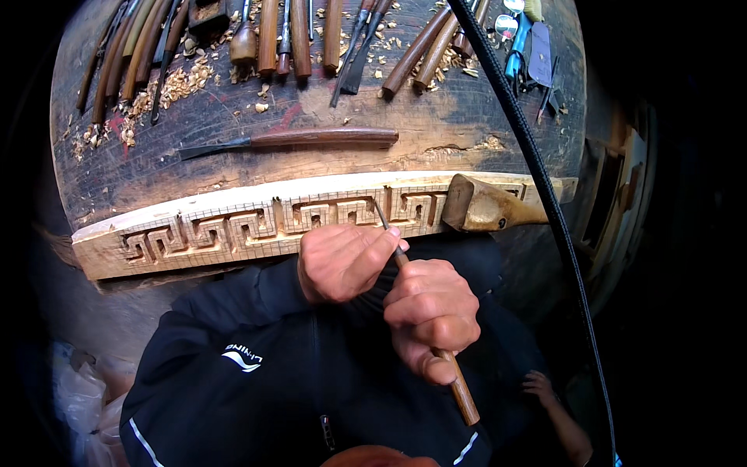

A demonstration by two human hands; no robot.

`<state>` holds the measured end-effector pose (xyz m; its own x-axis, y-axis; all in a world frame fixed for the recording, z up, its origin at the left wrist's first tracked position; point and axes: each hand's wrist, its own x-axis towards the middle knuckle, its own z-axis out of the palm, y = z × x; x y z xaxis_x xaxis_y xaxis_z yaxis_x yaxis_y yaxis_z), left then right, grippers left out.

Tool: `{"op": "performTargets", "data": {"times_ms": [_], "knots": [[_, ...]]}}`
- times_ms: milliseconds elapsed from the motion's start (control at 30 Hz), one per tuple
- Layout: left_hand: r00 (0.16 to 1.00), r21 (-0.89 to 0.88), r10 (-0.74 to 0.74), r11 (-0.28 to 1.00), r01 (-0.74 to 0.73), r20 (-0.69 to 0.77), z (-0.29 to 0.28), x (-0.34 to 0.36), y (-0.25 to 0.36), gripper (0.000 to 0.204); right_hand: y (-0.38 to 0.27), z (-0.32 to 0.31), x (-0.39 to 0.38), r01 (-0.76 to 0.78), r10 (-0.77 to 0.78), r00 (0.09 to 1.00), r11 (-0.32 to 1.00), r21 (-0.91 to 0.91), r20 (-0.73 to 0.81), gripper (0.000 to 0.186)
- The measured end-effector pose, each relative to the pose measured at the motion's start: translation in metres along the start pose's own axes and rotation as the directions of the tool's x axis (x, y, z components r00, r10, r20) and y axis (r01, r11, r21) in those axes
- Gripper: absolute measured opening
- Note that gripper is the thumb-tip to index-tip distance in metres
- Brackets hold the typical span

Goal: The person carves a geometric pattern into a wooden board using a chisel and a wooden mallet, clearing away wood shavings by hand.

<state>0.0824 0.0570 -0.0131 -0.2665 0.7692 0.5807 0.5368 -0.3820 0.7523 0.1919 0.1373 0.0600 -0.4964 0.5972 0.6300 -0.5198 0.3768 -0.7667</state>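
Note:
A carving chisel with a brown wooden handle is in both my hands. My right hand wraps round its handle, the butt end sticking out below the fist. Farther up, the fingers of my left hand pinch the metal shank. The slim blade tip meets the carved face of a long wooden board, near the middle of its pencilled grid. Recessed square-spiral patterns run along this face. On the board's right part lies a wooden mallet, its handle pointing right.
A flat chisel lies crosswise on the dark workbench behind the board. Several carving tools line the far edge among wood shavings. A black cable crosses the right side. Another person's hand shows at lower right.

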Motion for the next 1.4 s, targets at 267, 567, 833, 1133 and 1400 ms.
{"op": "performTargets", "data": {"times_ms": [267, 567, 833, 1133, 1400], "knots": [[1.000, -0.013, 0.008, 1.000, -0.008, 0.001, 0.000, 0.001, -0.001, 0.030, 0.000, 0.001, -0.001, 0.002, -0.002, 1.000, 1.000, 0.015, -0.025, 0.076], [1.000, 0.001, -0.004, 1.000, 0.004, 0.010, 0.004, 0.001, 0.000, 0.033, 0.001, -0.003, 0.000, 0.003, -0.002, 1.000, 1.000, 0.020, -0.027, 0.078], [0.999, 0.015, -0.053, 0.999, 0.052, 0.009, -0.007, 0.000, 0.000, 0.034, 0.007, 0.008, 0.008, -0.016, 0.017, 1.000, 0.999, -0.033, 0.008, 0.070], [0.986, -0.092, -0.034, 0.995, 0.050, 0.161, -0.001, 0.020, 0.001, 0.035, -0.011, -0.008, 0.037, -0.295, 0.281, 0.952, 0.947, -0.125, -0.121, 0.051], [0.995, -0.576, -0.064, 0.811, 0.096, 0.077, 0.011, 0.058, 0.030, 0.034, -0.040, 0.008, 0.032, -0.196, 0.187, 0.973, 0.979, -0.057, -0.133, 0.046]]}}
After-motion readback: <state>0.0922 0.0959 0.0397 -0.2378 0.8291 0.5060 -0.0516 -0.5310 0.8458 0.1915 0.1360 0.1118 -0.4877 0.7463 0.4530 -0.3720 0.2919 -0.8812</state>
